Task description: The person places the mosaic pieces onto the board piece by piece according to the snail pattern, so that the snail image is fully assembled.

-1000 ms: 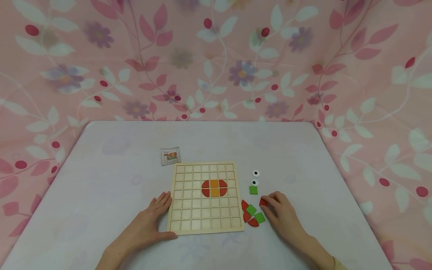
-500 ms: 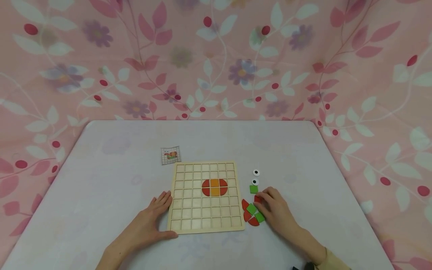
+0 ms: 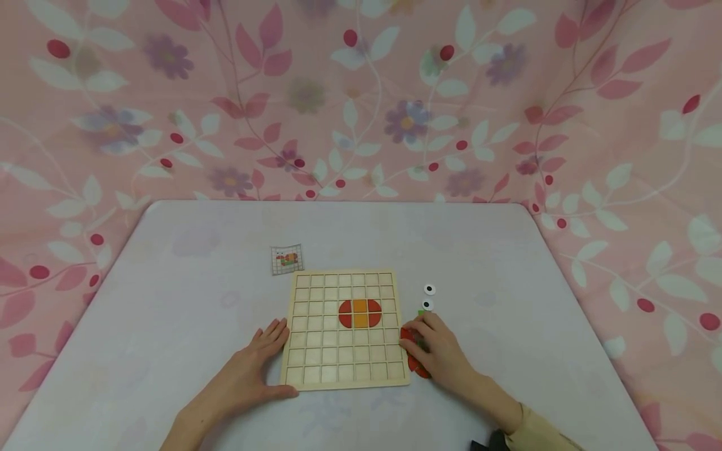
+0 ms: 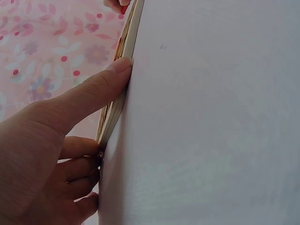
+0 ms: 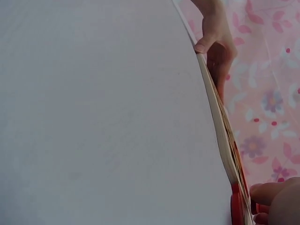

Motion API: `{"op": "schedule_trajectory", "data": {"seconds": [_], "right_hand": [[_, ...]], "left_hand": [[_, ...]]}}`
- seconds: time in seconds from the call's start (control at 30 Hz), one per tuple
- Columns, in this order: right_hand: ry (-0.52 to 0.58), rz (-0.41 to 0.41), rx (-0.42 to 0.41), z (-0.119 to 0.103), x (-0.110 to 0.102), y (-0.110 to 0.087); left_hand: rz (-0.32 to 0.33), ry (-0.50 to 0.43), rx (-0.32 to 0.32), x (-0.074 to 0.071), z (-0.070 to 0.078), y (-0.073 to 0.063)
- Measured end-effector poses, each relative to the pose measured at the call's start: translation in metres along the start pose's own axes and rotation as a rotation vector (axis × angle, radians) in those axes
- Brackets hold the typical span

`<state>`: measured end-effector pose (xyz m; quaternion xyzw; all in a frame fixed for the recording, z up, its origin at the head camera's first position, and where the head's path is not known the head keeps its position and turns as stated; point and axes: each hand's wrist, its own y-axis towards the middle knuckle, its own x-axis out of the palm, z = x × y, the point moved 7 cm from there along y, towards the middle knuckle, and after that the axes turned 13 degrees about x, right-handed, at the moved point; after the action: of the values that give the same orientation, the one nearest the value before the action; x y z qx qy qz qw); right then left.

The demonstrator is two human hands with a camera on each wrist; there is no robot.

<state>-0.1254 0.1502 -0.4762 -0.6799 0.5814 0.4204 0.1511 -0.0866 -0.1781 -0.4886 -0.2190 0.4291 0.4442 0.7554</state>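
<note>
My left hand (image 3: 245, 376) rests at the near-left corner of a pale wooden grid board (image 3: 320, 357), thumb along the front edge and straight fingers against the left side. At the board's right edge my right hand (image 3: 440, 354) pinches a small red tile (image 4: 123, 9) between thumb and fingertips. Red tiles (image 3: 345, 314) on either side of orange squares (image 3: 360, 321) form a rounded shape in the grid. Loose red tiles (image 3: 421, 371) lie beside the board under the right hand, which covers most of the green squares there.
Two white eye discs (image 3: 429, 289) lie right of the board, with a partly hidden green square (image 3: 421, 312) below them. A small picture card (image 3: 286, 259) lies by the far-left corner. A dark object (image 3: 491, 441) shows near the right sleeve.
My right hand has moved left with the red tile, from the right of the loose tiles to the board's right edge, covering the green squares. The left hand stays at the board's corner.
</note>
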Motion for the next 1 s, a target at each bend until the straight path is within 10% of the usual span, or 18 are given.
{"op": "schedule_trajectory", "data": {"seconds": [1.0], "right_hand": [[-0.004,-0.015,-0.060,-0.034,0.032,0.015]], "left_hand": [[-0.018,-0.014,-0.021,-0.001,0.002,0.000]]}}
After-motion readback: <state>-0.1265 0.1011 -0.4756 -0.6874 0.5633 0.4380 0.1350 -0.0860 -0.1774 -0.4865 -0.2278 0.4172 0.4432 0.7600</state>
